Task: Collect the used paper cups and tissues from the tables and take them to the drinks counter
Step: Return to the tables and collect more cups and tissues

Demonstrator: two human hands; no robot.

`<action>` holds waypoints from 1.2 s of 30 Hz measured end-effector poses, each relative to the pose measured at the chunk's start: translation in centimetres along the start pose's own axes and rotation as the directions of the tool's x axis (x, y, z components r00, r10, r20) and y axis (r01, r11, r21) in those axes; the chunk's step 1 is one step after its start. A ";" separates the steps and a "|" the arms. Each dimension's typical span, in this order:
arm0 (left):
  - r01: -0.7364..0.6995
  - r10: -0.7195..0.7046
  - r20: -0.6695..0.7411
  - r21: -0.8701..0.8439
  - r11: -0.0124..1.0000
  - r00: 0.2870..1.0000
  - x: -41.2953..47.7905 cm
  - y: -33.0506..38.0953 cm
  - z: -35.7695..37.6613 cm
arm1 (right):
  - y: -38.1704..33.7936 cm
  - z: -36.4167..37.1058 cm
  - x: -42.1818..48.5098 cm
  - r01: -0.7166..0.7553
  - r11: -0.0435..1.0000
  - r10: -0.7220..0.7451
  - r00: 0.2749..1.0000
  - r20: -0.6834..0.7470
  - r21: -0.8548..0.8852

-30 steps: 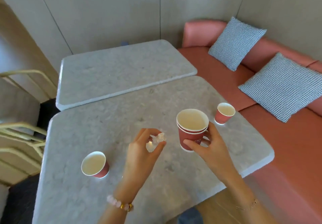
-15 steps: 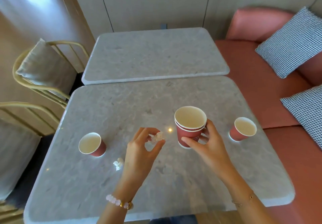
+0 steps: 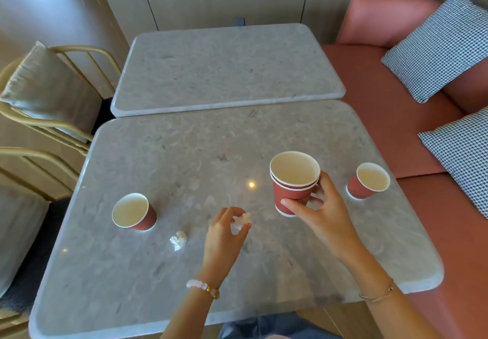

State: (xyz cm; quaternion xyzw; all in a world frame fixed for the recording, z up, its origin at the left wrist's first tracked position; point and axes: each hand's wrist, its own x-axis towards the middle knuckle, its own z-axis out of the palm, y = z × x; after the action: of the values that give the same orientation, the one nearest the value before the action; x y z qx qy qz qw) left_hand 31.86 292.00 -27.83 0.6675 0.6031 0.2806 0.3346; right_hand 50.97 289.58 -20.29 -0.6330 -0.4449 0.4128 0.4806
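No words or numbers can be read with certainty. The stacked red cups (image 3: 290,197) have a small pale print on the side, partly behind the fingers of the right hand (image 3: 327,217), but it is too blurred to read

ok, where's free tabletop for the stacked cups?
Far table: nothing on it. Near table: free along its far edge, beyond the cups, and at the front left corner below the left cup. Crowded: middle band, left cup, loose tissue, left hand with tissue, stacked cups in right hand, right cup.
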 end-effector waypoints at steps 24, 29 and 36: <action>-0.050 0.034 0.065 0.269 0.962 0.997 -0.7 -4.7 -1.2 | 0.3 2.8 -0.2 -0.022 0.999 0.026 0.994 0.103 -0.037; -0.102 0.134 -0.100 0.270 0.958 0.986 -0.5 -2.5 -5.1 | -0.7 4.3 0.0 0.012 1.000 -0.008 0.990 0.142 -0.028; -0.142 0.240 -0.307 0.308 0.941 0.921 -1.3 -0.4 -10.5 | -1.7 7.0 0.8 0.058 0.998 -0.058 0.977 0.207 0.007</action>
State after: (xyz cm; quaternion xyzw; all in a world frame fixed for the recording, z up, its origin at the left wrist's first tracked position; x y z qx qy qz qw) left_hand 23.24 291.83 -21.62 0.7056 0.6165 0.3351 0.0983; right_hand 44.27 292.25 -20.04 -0.5731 -0.5106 0.4625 0.4439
